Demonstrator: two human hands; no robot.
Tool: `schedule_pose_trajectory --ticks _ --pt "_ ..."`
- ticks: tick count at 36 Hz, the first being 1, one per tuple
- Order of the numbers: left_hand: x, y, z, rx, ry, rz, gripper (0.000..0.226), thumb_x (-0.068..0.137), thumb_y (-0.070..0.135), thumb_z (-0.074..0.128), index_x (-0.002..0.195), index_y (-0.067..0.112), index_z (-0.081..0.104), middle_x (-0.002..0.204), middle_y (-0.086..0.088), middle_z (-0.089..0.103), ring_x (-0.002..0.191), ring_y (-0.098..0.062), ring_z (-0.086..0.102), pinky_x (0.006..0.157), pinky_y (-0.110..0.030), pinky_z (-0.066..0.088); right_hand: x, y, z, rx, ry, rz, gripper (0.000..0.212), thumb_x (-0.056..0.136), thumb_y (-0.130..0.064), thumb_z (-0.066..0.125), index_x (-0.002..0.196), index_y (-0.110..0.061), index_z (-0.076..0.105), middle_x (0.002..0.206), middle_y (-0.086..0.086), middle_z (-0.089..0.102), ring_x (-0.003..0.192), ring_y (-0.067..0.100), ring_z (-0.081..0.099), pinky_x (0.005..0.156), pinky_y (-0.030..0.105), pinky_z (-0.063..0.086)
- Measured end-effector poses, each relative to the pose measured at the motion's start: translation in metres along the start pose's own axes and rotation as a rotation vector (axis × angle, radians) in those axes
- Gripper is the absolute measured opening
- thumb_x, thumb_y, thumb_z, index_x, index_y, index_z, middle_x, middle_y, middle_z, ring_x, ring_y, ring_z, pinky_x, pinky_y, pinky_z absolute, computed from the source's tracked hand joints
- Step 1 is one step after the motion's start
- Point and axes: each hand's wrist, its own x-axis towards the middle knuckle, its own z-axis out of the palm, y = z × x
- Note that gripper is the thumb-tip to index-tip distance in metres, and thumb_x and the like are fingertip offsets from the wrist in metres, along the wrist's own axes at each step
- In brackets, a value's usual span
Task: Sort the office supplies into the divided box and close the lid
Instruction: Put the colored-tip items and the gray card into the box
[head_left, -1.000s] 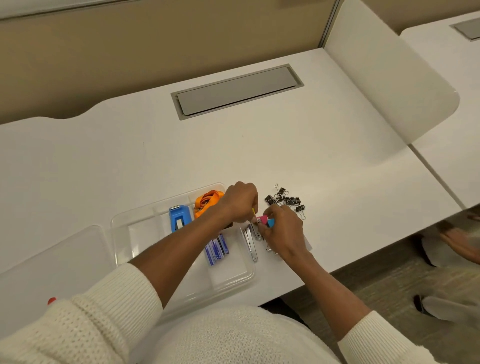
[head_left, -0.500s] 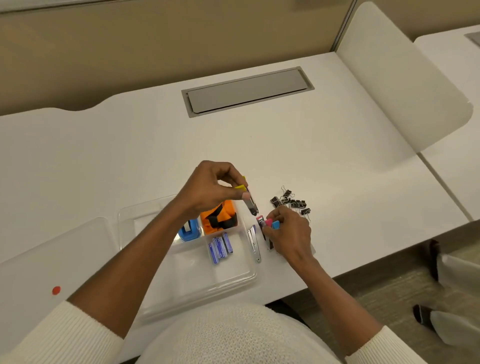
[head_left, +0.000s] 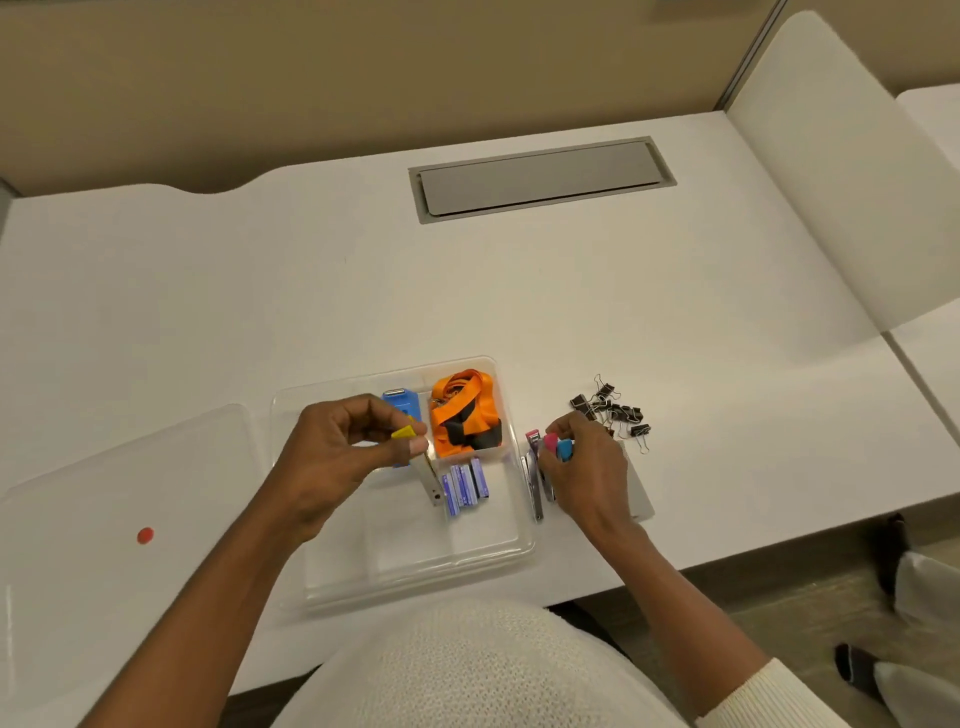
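A clear divided box (head_left: 511, 551) sits at the desk's near edge. It holds an orange lanyard (head_left: 465, 410), a blue item (head_left: 402, 402) and several purple staple strips (head_left: 465, 486). My left hand (head_left: 345, 457) hangs over the box, pinching a yellow-tipped metal clip (head_left: 423, 467) that points down. My right hand (head_left: 584, 473) rests just right of the box, fingers closed on pink and blue-tipped metal clips (head_left: 556, 447). Another metal clip (head_left: 532, 491) lies beside it. Several black binder clips (head_left: 613, 413) are piled further right.
The clear lid (head_left: 119, 499) with a red dot lies flat to the left of the box. A grey cable hatch (head_left: 540, 176) is set in the desk's far side. A white divider panel (head_left: 831, 171) stands at the right. The desk edge is close to my body.
My left hand has carried the yellow-tipped clip leftward from beside the right hand to over the box. My right hand stays on the pink and blue clips.
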Motion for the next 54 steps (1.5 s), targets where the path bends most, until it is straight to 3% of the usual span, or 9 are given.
schedule_pose_trajectory --ticks 5,9,20,24,35,41,46,51,54 --pt "-0.016 -0.019 -0.003 0.218 0.04 -0.162 0.024 0.067 0.029 0.095 0.08 0.021 0.076 0.088 0.002 0.081 0.083 -0.014 0.075 0.08 -0.033 0.059 0.0 -0.001 0.003 -0.037 -0.047 -0.021 0.023 0.089 -0.009 0.074 0.098 -0.02 0.055 0.083 -0.009 0.058 0.074 0.011 0.056 0.072 0.03 0.053" --pt "-0.02 -0.036 0.013 0.376 0.124 -0.236 0.026 0.067 0.028 0.096 0.078 0.022 0.074 0.077 0.002 0.076 0.071 -0.012 0.073 0.066 -0.026 0.055 0.004 -0.003 0.003 -0.043 -0.059 -0.011 0.022 0.086 -0.009 0.078 0.101 -0.016 0.063 0.085 -0.008 0.061 0.08 0.014 0.06 0.077 0.033 0.057" --pt "-0.002 -0.074 0.046 0.802 0.086 -0.185 0.024 0.081 0.033 0.086 0.096 0.025 0.069 0.094 0.002 0.071 0.081 -0.012 0.063 0.074 -0.023 0.05 0.009 -0.009 -0.019 0.018 0.061 -0.005 0.019 0.08 -0.011 0.081 0.096 -0.016 0.072 0.087 -0.006 0.07 0.079 0.014 0.062 0.064 0.005 0.033" --pt "-0.001 -0.084 0.052 0.829 0.135 -0.159 0.025 0.084 0.029 0.084 0.105 0.02 0.074 0.101 0.0 0.075 0.083 -0.01 0.062 0.078 -0.021 0.048 0.006 -0.017 -0.03 0.074 0.093 -0.043 0.02 0.081 -0.011 0.082 0.098 -0.014 0.073 0.088 -0.003 0.073 0.08 0.014 0.066 0.07 0.012 0.048" --pt "-0.009 -0.094 0.043 0.93 0.078 -0.093 0.024 0.091 0.023 0.076 0.114 0.016 0.074 0.102 0.0 0.076 0.078 -0.005 0.063 0.075 -0.014 0.04 -0.012 -0.054 -0.047 0.155 0.027 -0.031 0.021 0.081 -0.016 0.085 0.099 -0.018 0.074 0.088 -0.008 0.071 0.08 0.004 0.065 0.065 -0.001 0.04" --pt "-0.016 -0.089 0.036 1.119 0.042 -0.035 0.027 0.095 0.022 0.072 0.121 0.017 0.072 0.114 -0.002 0.073 0.101 -0.016 0.071 0.089 -0.021 0.053 -0.026 -0.074 -0.038 0.217 -0.079 -0.043 0.022 0.078 -0.017 0.088 0.095 -0.02 0.074 0.089 -0.007 0.075 0.082 0.006 0.07 0.067 0.009 0.053" --pt "-0.03 -0.081 0.038 1.329 0.106 0.108 0.038 0.09 0.02 0.076 0.126 0.01 0.069 0.127 -0.009 0.067 0.118 -0.023 0.057 0.091 -0.032 0.053 -0.039 -0.092 -0.013 0.214 -0.229 -0.049 0.025 0.077 -0.024 0.09 0.096 -0.023 0.073 0.088 -0.011 0.075 0.078 0.003 0.072 0.071 0.018 0.06" --pt "-0.042 -0.071 0.029 1.2 0.226 0.106 0.034 0.07 0.007 0.091 0.101 0.005 0.076 0.101 -0.013 0.07 0.094 -0.029 0.064 0.061 -0.036 0.058 -0.049 -0.103 0.02 0.157 -0.316 -0.077 0.023 0.077 -0.021 0.088 0.094 -0.02 0.073 0.089 -0.01 0.073 0.081 0.005 0.068 0.07 0.011 0.051" --pt "-0.049 -0.073 0.027 0.981 0.356 0.033 0.03 0.077 0.01 0.088 0.103 0.006 0.073 0.101 -0.012 0.066 0.088 -0.028 0.067 0.058 -0.035 0.055 -0.052 -0.106 0.036 0.137 -0.342 -0.093 0.022 0.076 -0.017 0.087 0.091 -0.02 0.072 0.084 -0.011 0.068 0.076 0.005 0.063 0.064 0.003 0.041"
